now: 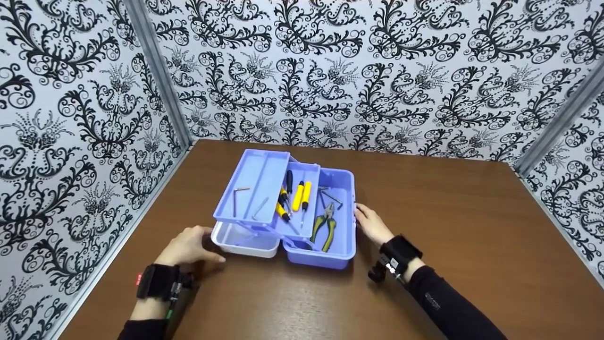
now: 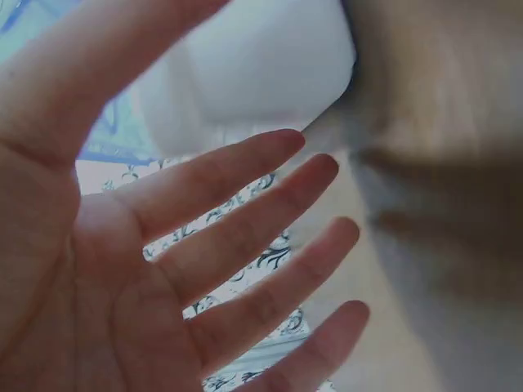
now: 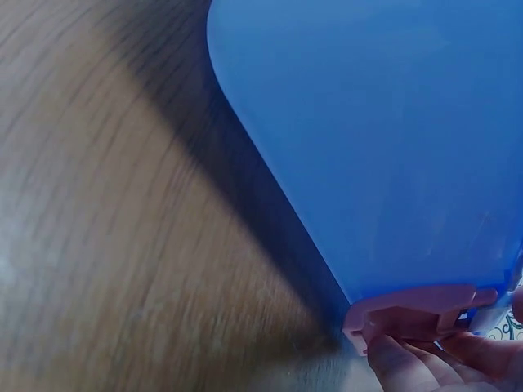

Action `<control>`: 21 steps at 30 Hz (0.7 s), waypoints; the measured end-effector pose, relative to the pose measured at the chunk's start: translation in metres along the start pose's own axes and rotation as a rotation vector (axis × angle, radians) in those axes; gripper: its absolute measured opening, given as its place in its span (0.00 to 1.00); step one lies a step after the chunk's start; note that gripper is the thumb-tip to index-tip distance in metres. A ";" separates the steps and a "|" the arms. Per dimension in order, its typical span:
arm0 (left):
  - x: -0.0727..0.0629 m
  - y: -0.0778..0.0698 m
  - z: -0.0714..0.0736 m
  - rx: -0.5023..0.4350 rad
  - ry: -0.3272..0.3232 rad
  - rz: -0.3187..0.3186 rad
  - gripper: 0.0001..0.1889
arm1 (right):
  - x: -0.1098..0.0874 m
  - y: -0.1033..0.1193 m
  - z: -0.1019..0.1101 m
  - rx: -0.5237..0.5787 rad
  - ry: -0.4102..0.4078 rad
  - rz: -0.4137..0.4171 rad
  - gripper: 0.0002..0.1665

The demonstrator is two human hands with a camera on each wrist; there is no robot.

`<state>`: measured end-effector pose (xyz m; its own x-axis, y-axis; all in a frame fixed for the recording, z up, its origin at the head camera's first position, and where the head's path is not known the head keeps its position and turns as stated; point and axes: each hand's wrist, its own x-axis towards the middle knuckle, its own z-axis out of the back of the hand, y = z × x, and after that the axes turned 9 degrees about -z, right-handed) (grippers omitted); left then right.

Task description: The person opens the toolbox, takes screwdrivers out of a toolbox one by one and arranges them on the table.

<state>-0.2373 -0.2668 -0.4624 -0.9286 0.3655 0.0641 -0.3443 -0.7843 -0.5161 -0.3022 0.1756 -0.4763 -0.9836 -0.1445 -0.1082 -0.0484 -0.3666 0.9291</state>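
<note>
A periwinkle-blue toolbox [image 1: 320, 260] stands unfolded on the table, its stepped trays [image 1: 253, 172] swung out leftward over a white lid [image 1: 247, 249]. Pliers [image 1: 325, 229] with green-and-black handles lie in the bottom compartment beside hex keys [image 1: 332, 197]. The middle tray holds several yellow-and-black screwdrivers [image 1: 306, 194]; thin hex keys [image 1: 235, 203] lie in the top tray. My left hand [image 1: 186, 248] is beside the lid's left end, fingers spread and palm bare in the left wrist view. At the toolbox's right side, my right hand [image 1: 374, 225] has its fingertips curled at a pink latch [image 3: 409, 310].
The brown wooden table [image 1: 453, 226] extends to both sides and in front of the toolbox. Patterned wall panels [image 1: 330, 80] enclose it at the back and sides, with grey metal posts [image 1: 158, 71] at the corners.
</note>
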 end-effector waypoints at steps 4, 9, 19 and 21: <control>-0.002 -0.002 0.014 -0.046 0.037 -0.060 0.45 | 0.000 -0.001 0.001 -0.019 0.000 0.022 0.25; -0.001 -0.016 0.033 -0.115 0.021 -0.049 0.57 | -0.001 -0.001 0.003 -0.062 -0.014 0.035 0.24; 0.016 -0.053 0.046 -0.220 -0.170 -0.102 0.40 | -0.001 0.000 0.003 -0.075 -0.012 0.033 0.24; 0.020 -0.055 0.046 -0.206 -0.235 -0.090 0.32 | -0.001 0.000 0.003 -0.091 -0.021 0.038 0.24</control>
<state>-0.2429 -0.2392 -0.3935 -0.9105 0.2845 0.3001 -0.4135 -0.6273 -0.6600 -0.3017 0.1784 -0.4753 -0.9878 -0.1415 -0.0651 0.0045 -0.4433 0.8964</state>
